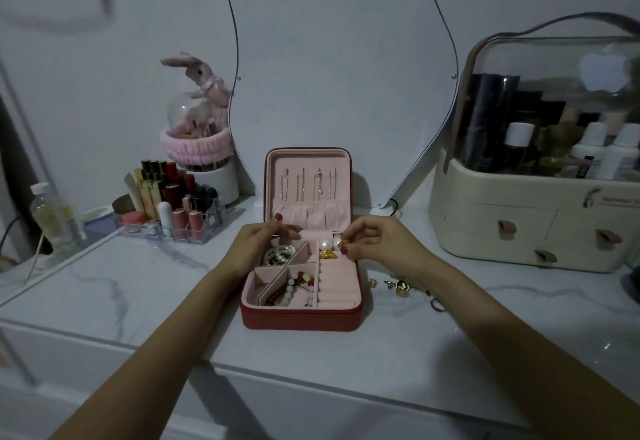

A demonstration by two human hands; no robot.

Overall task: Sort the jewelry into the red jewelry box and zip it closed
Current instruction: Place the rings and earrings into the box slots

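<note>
While my right hand pinches a small gold ring in its fingers over the back right corner of the red jewelry box, my left hand rests at the box's back left, fingers curled, on what I cannot tell. I judge the ring could slip and bounce out onto the table. More loose pieces wait just right of the box, easy to knock.
</note>
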